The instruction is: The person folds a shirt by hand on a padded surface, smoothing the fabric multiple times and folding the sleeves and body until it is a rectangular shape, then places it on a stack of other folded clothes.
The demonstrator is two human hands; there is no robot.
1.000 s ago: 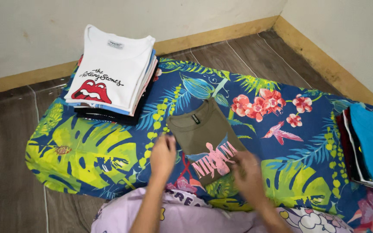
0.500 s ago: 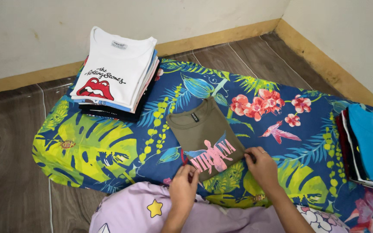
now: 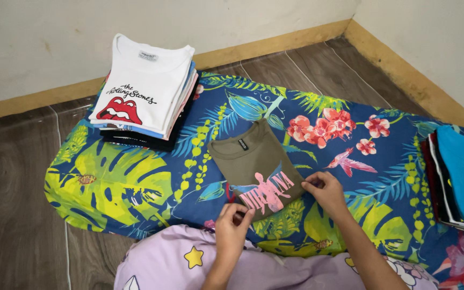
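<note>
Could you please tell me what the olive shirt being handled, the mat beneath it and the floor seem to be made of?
The olive shirt looks like soft matte knit, probably cotton: it folds flat with limp edges. The mat seems padded printed fabric, judging by its rounded, puffy edge. The floor shows wood-grain planks with a slight sheen, possibly vinyl or laminate.

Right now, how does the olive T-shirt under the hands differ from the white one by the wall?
The olive T-shirt lies alone on the leafy mattress, pinched by both hands; the white T-shirt tops a stack, untouched. The olive print is pink, the white one's red. Both are folded, neck label showing.
</note>
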